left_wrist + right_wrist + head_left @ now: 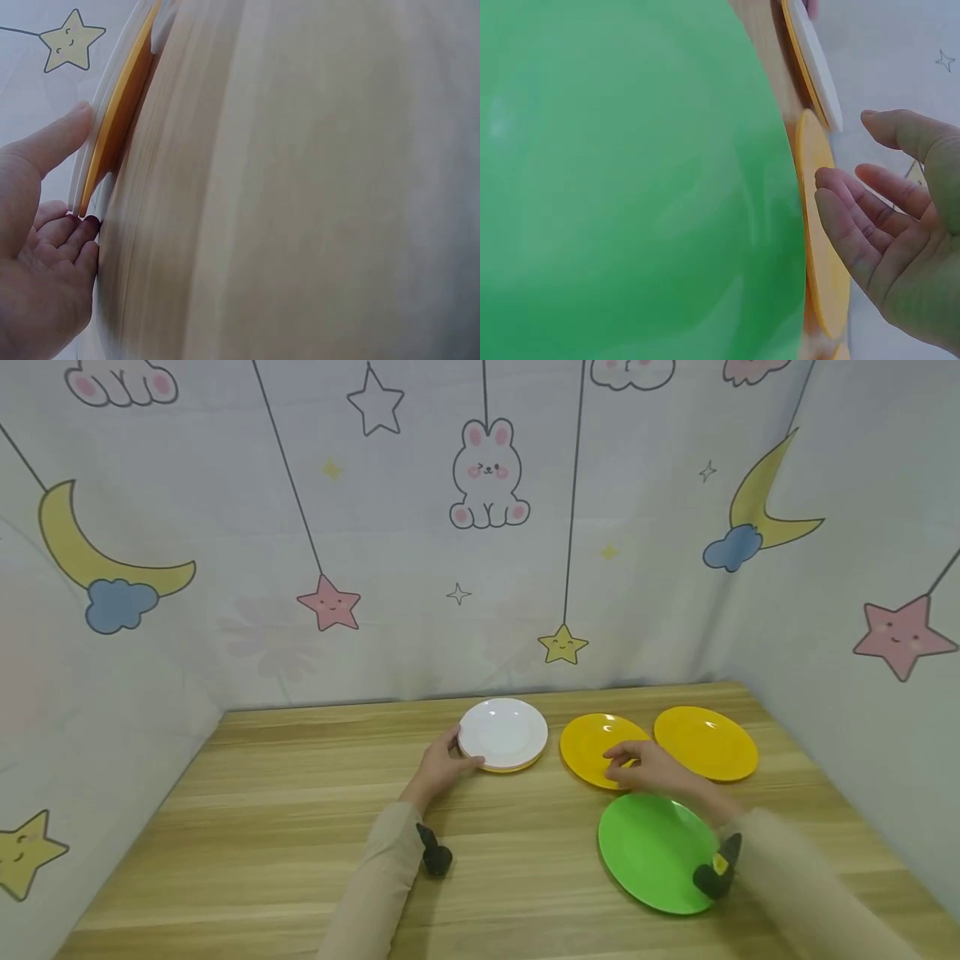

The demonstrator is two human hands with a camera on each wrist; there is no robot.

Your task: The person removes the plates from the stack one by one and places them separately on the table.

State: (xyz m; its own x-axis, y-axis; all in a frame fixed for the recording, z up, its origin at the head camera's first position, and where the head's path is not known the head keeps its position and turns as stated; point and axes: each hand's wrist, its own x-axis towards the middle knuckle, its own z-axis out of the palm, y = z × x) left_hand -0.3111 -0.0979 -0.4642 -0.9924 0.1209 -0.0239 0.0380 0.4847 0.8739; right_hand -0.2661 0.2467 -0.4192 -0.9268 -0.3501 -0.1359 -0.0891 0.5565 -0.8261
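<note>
A white plate (504, 732) lies on top of a stack at the back middle of the table, a yellow plate (120, 112) showing beneath it. My left hand (442, 766) holds the stack by its left rim. In the left wrist view the thumb (64, 139) lies on the white face and the fingers are at the edge. Right of the stack is another yellow plate (585, 745). Over it hovers my right hand (654, 767), fingers loosely bent and holding nothing; in the right wrist view thumb and fingers stand apart.
A larger green plate (652, 852) lies in front, partly under the right forearm. At the back right is one more yellow plate (705, 743). The wooden table (300, 827) meets a patterned cloth backdrop (405, 652) behind and at both sides.
</note>
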